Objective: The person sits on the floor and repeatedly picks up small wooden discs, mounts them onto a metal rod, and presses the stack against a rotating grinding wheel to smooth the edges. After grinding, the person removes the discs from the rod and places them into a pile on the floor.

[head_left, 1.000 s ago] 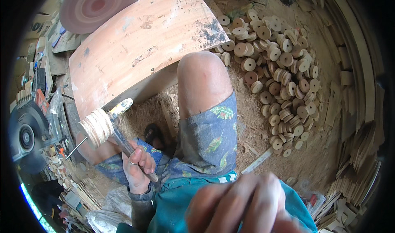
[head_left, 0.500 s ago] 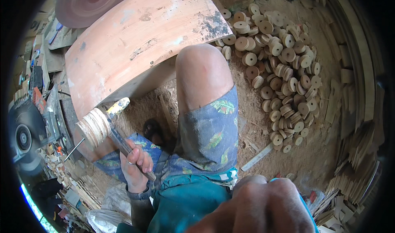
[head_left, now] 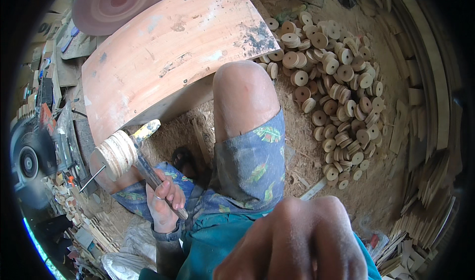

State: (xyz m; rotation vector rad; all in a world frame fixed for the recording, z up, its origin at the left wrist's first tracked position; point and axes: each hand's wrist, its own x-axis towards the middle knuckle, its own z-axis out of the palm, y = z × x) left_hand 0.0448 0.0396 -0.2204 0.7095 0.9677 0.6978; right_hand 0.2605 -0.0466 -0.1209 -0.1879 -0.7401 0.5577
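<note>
Gripping dark wooden handle [head_left: 153, 180] with left hand [head_left: 166, 201], lower left of frame; carrying disc stack [head_left: 118, 155] at handle's upper end, metal rod [head_left: 93, 178] jutting out; holding right hand [head_left: 297, 240] bent, knuckles up, bottom centre, apart from left; cannot tell whether empty; showing, farther out, pinkish surface [head_left: 173, 47], upper left; reddish wheel [head_left: 118, 3], top left; loose disc pile [head_left: 346, 102], upper right.

Sawdust-strewn floor [head_left: 354, 206] around a worn wooden table [head_left: 148, 57], bright light [head_left: 39, 252] at lower left

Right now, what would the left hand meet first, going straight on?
Likely the near edge of the wooden table, though depth is unclear and the left hand might pass above.
</note>
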